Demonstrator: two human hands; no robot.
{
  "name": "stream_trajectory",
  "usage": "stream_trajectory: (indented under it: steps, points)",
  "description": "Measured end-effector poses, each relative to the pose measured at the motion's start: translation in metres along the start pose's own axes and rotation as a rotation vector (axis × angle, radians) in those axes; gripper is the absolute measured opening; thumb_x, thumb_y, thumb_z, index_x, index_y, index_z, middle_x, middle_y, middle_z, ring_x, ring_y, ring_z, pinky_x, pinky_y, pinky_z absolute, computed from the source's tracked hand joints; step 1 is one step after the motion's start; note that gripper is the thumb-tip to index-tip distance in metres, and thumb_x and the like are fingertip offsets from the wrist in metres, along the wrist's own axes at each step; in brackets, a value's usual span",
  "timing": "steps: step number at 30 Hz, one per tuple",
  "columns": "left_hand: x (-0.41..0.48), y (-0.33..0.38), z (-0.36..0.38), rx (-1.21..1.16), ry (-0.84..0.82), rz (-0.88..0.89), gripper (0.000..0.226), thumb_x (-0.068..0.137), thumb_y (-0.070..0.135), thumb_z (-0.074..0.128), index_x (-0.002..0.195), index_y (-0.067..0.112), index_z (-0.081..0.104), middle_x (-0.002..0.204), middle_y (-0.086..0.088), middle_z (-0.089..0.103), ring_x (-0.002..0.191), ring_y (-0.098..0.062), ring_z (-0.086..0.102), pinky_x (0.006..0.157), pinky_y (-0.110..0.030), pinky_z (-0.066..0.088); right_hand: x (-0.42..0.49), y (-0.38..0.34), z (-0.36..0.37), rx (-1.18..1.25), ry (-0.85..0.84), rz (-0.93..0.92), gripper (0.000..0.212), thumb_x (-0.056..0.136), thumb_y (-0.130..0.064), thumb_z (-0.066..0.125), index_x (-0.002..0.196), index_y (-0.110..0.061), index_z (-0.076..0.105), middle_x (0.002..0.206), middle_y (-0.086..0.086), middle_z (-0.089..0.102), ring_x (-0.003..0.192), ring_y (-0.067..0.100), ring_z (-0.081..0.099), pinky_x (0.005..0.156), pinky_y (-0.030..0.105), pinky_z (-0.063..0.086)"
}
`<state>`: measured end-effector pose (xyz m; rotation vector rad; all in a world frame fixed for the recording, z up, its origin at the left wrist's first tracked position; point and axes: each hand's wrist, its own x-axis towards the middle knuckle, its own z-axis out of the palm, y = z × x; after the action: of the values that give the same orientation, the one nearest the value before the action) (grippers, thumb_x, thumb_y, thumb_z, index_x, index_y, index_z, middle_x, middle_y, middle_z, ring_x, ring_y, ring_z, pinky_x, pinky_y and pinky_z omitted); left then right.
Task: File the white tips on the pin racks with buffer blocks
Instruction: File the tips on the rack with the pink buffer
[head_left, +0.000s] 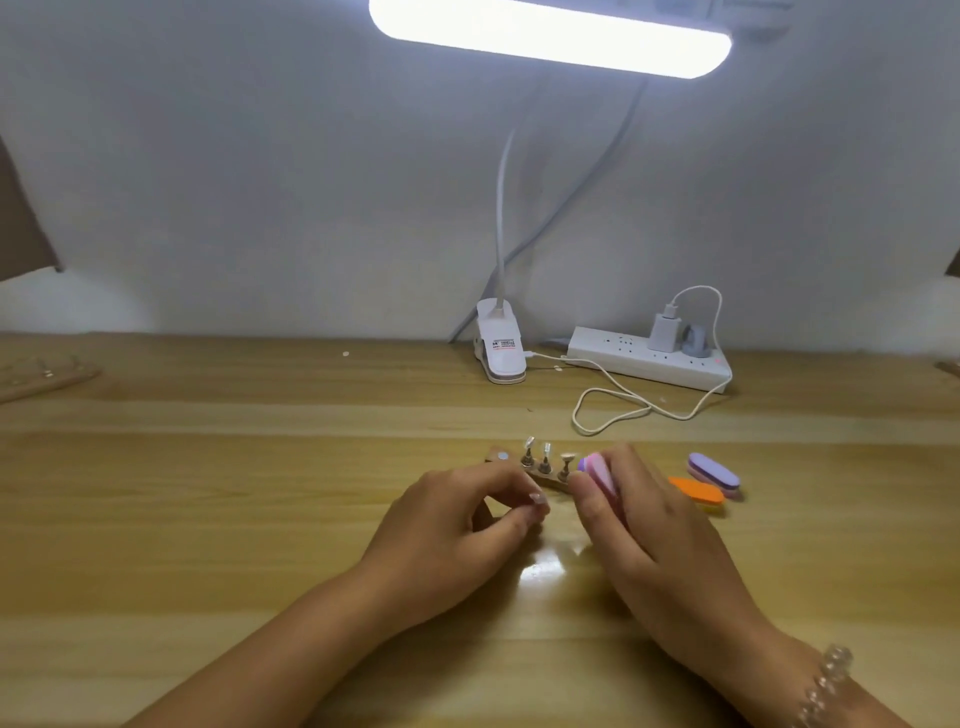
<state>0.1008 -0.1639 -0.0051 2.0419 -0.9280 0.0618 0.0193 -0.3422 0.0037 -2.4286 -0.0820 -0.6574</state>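
The left hand (457, 519) is seen low over the wooden counter (234, 467), its fingers (511, 486) curled in and a small pale tip (537, 499) pinched between thumb and forefinger. Whether a pin is under that tip cannot be told, since anything below it is hidden by the fingertips. Just to the right, a pink-and-purple buffer block (597, 470) is gripped by the right hand (639, 525), with the thumb on the near face and the other fingers wrapped behind, so only the block's upper end is shown. Block and tip are held close, but contact cannot be made out. Behind both hands the pin rack (540, 475) is laid on the counter, a wooden strip with three upright pins visible and its right end covered by the block and hand. What sits on the pin tops is too small and glary to be judged. A lilac block (714, 470) and an orange block (696, 491) are lying side by side, partly hidden behind the right hand. At the far left edge a second wooden piece (41, 374) is blurred. A beaded bracelet (826, 680) is worn on the right wrist, cut off by the frame.
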Motion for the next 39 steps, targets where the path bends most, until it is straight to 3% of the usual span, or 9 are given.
stream_trajectory:
  steps: [3,11,16,21,24,27,30,35,39]
  points:
    - [-0.001,0.0,0.002,0.018,0.009,0.027,0.011,0.086,0.043,0.058,0.093,0.039,0.064,0.094,0.028,0.069,0.056,-0.003,0.058,0.061,-0.032,0.049,-0.001,0.0,-0.001,0.02,-0.01,-0.053,0.029,0.09,-0.059,0.03,0.111,-0.041,0.04,0.069,-0.017,0.053,0.064,0.011,0.052,0.055,0.029,0.038]
    - [-0.003,0.001,0.003,0.069,0.014,0.087,0.013,0.087,0.037,0.059,0.099,0.038,0.065,0.079,0.032,0.061,0.057,-0.003,0.056,0.058,-0.023,0.037,-0.007,-0.002,0.003,-0.005,-0.122,-0.089,0.024,0.093,-0.057,0.034,0.114,-0.045,0.032,0.079,-0.019,0.053,0.071,0.009,0.054,0.062,0.032,0.044]
    - [-0.005,0.003,0.002,0.085,-0.015,0.062,0.011,0.089,0.035,0.058,0.097,0.035,0.066,0.079,0.032,0.06,0.059,0.001,0.054,0.058,-0.026,0.04,-0.01,-0.01,-0.002,-0.05,-0.214,-0.102,0.034,0.094,-0.04,0.034,0.125,-0.046,0.021,0.088,-0.016,0.054,0.072,0.015,0.056,0.067,0.039,0.044]
    - [-0.004,0.007,-0.001,0.046,-0.038,0.016,0.018,0.088,0.035,0.056,0.1,0.032,0.069,0.091,0.019,0.068,0.062,-0.001,0.053,0.063,-0.034,0.049,-0.015,-0.007,-0.004,-0.106,-0.192,-0.111,0.041,0.093,-0.036,0.048,0.123,-0.045,0.021,0.068,-0.024,0.042,0.068,0.016,0.053,0.055,0.031,0.031]
    - [-0.004,0.008,-0.002,0.046,-0.025,0.011,0.015,0.087,0.039,0.053,0.099,0.04,0.062,0.084,0.031,0.062,0.06,0.002,0.052,0.059,-0.025,0.039,-0.017,-0.011,-0.006,-0.11,-0.179,-0.112,0.041,0.091,-0.047,0.049,0.126,-0.043,0.029,0.07,-0.032,0.047,0.064,-0.002,0.05,0.048,0.017,0.027]
    - [-0.005,0.006,-0.001,0.062,-0.021,-0.003,0.018,0.085,0.041,0.05,0.102,0.042,0.058,0.084,0.034,0.061,0.061,0.003,0.053,0.059,-0.021,0.038,-0.014,-0.014,-0.007,-0.077,-0.157,-0.087,0.037,0.089,-0.051,0.059,0.12,-0.038,0.044,0.092,-0.034,0.051,0.063,-0.018,0.049,0.05,0.01,0.031]
    - [-0.006,0.006,-0.002,0.05,-0.024,-0.035,0.015,0.087,0.034,0.055,0.101,0.036,0.061,0.083,0.032,0.061,0.062,0.004,0.053,0.061,-0.024,0.041,-0.013,-0.014,-0.008,-0.026,-0.121,-0.059,0.033,0.084,-0.046,0.068,0.111,-0.036,0.053,0.102,-0.023,0.048,0.07,-0.012,0.056,0.055,0.014,0.041]
    - [-0.014,0.014,0.003,0.051,-0.026,-0.063,0.019,0.085,0.03,0.052,0.098,0.029,0.066,0.082,0.027,0.059,0.07,0.006,0.05,0.065,-0.023,0.04,-0.012,-0.016,-0.009,0.038,-0.123,-0.014,0.029,0.079,-0.05,0.067,0.102,-0.036,0.056,0.098,-0.016,0.053,0.062,0.007,0.054,0.054,0.016,0.039]
    - [-0.026,0.019,0.004,0.095,0.001,-0.07,0.017,0.09,0.027,0.054,0.1,0.024,0.067,0.094,0.009,0.065,0.081,-0.01,0.055,0.074,-0.035,0.047,-0.013,-0.015,-0.008,0.107,-0.111,0.039,0.026,0.078,-0.038,0.077,0.097,-0.032,0.059,0.093,-0.013,0.058,0.062,0.013,0.054,0.057,0.022,0.045]
